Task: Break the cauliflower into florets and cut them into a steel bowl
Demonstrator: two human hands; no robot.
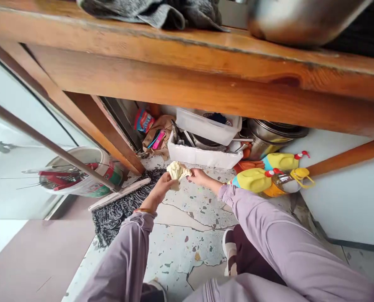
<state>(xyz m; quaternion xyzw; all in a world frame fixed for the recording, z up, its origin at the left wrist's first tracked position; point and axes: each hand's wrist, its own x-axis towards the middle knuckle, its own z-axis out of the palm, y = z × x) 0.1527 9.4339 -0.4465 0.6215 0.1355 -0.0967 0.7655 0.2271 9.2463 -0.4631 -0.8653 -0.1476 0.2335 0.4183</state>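
Low under a wooden table, both my hands meet on a pale yellowish crumpled lump, perhaps a cloth or sponge. My left hand grips it from below and left with closed fingers. My right hand pinches its right side. Both arms are in lilac sleeves. The lump hovers just in front of a white plastic tub full of kitchen utensils on the floor.
A second white tub is stacked above the first, with steel pots to the right. Yellow bottles lie on the floor. A dark patterned rug, a bucket and a broom handle are at left.
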